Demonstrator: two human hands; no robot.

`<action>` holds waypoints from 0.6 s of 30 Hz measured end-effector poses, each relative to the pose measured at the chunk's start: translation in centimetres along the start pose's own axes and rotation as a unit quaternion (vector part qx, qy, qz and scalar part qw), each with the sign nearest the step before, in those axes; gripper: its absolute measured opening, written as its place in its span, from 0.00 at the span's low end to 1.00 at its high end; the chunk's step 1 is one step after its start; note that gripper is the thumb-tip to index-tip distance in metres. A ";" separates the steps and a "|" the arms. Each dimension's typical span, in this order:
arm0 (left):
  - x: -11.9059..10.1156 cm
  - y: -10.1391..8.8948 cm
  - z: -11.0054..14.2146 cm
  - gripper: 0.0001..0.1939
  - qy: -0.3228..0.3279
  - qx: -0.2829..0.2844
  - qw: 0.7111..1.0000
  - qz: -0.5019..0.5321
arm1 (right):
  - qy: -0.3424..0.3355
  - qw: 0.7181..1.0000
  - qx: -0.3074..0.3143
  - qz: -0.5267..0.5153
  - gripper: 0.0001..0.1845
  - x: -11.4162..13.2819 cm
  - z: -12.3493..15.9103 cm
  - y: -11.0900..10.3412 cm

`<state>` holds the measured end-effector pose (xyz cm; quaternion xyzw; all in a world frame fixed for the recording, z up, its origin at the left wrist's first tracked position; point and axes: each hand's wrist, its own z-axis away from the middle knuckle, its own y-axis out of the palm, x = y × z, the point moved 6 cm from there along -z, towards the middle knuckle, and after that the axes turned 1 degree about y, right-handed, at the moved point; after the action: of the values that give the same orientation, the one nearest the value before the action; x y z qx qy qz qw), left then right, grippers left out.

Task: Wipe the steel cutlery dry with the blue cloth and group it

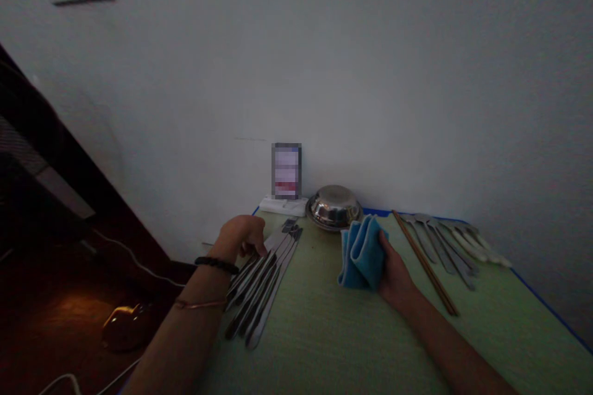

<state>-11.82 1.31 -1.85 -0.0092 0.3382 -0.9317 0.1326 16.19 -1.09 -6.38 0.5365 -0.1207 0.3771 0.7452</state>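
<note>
My left hand (245, 236) reaches over a spread of metal cutlery (266, 290) on the left of the table. Its fingers are curled down at the far part of the pile, and what they pinch, if anything, is hidden. The cutlery lies side by side with long handles toward me; several pieces look like forks and knives. In my right hand (393, 268) is a folded blue cloth (364, 253) with a pale edge, held above the table, right of the middle. The thumb and palm grip its right side.
An upturned metal bowl (334, 205) stands by the wall. Left of it, a phone (286, 171) leans upright on a white base (282, 205). Brown chopsticks (424, 262) and several metal spoons (440, 244) lie on the right of the green table (319, 339), near white-handled utensils (477, 244).
</note>
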 end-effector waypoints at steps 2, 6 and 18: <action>0.2 0.0 0.1 0.16 0.005 0.011 1.000 0.009 | 0.002 1.000 0.007 0.009 0.16 -0.1 -0.1 0.0; 0.6 0.1 0.0 0.16 0.015 0.009 0.999 0.029 | 0.009 0.999 0.032 0.027 0.18 -0.2 -0.4 -0.2; -0.9 -3.2 4.1 0.06 0.165 -0.152 0.972 0.066 | 0.016 1.000 0.017 0.016 0.19 0.1 0.2 0.4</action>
<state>-11.33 1.33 3.42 0.1464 0.4932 -0.8471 0.1332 16.01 -1.15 -5.97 0.5411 -0.1110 0.3997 0.7315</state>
